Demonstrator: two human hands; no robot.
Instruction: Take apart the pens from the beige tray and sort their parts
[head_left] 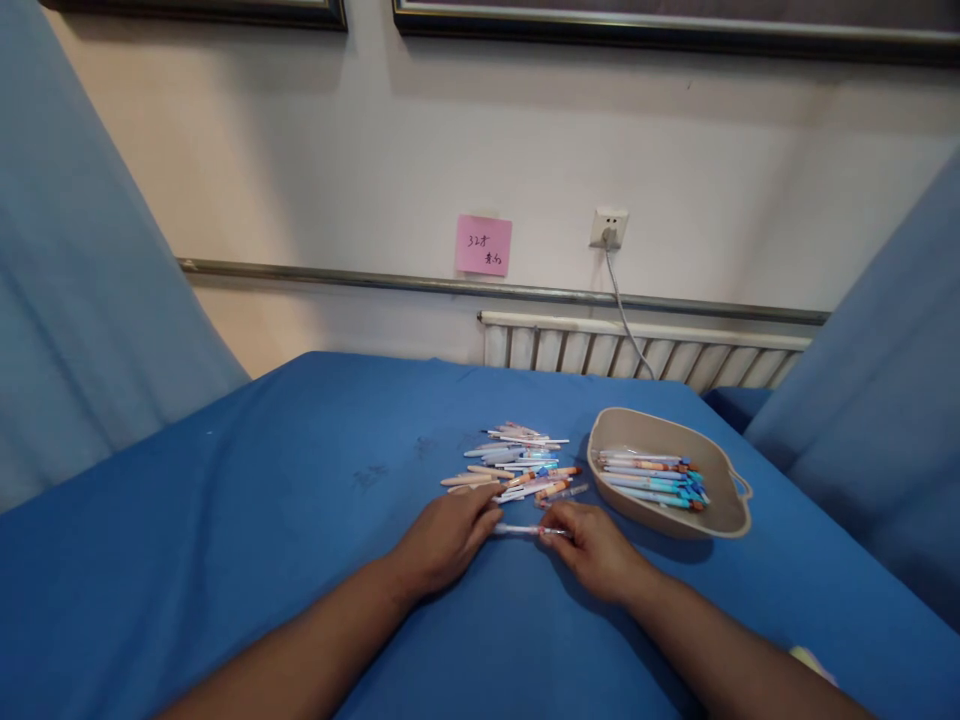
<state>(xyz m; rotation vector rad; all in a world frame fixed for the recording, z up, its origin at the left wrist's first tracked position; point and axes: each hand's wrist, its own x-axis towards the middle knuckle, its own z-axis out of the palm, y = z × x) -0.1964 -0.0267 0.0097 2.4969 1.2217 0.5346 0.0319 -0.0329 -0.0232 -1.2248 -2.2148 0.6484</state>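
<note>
Between my two hands, a slim white pen part, which looks like a refill, lies level just above the blue cloth. My right hand pinches its right end, near a small reddish bit. At the other end my left hand closes thumb and fingers around the tip, partly hiding it. Just beyond my left fingers spreads a loose heap of pen parts: white sticks, pale blue and beige barrels, and orange-brown pieces. A beige plastic basket on the right holds several pens with blue and orange-brown ends.
A blue cloth covers the table. Blue curtains hang on both sides. Against the wall stand a white radiator and a socket with a plugged-in cable. A pink note is stuck above the rail.
</note>
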